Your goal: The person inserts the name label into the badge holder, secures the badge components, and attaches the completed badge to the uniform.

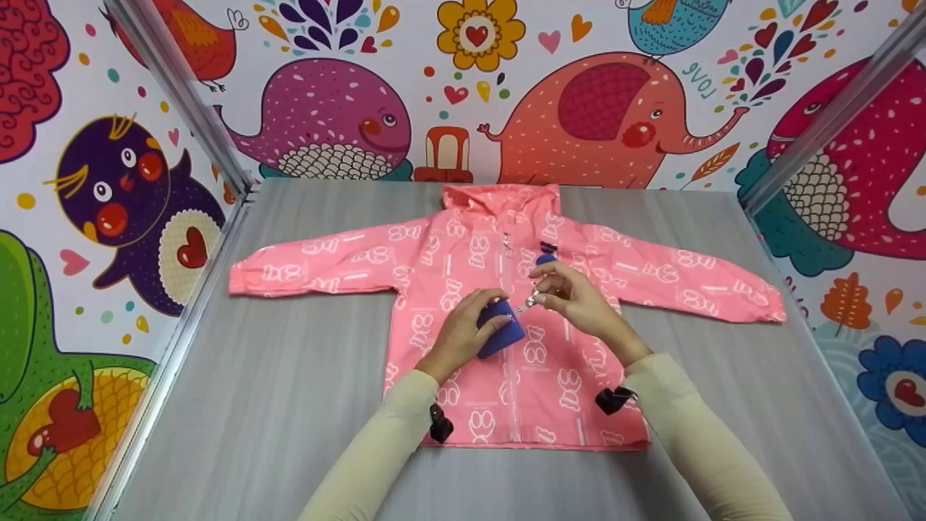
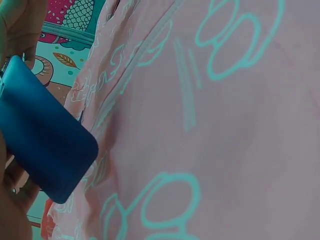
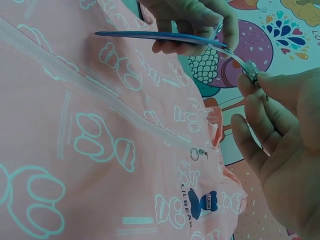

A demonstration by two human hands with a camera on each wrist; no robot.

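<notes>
Blue flat case (image 1: 506, 336) is over the pink jacket (image 1: 539, 380), left hand (image 1: 463, 327) grip clamped on it, right hand (image 1: 579, 302) grip pinching the metal clasp (image 1: 534, 299). Looks light, fairly stiff, maybe slick; hold the case by its edges, clasp by its body, small hardware likely slips

Painted bird (image 1: 215, 54): red, at our ten o'clock
Painted flower (image 1: 477, 35): yellow, we see it at twelve
Table (image 1: 506, 486): grey, at six

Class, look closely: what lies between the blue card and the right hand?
A pale strap runs from the blue card to the shiny clip that the right hand pinches; the right wrist view shows it.
</notes>
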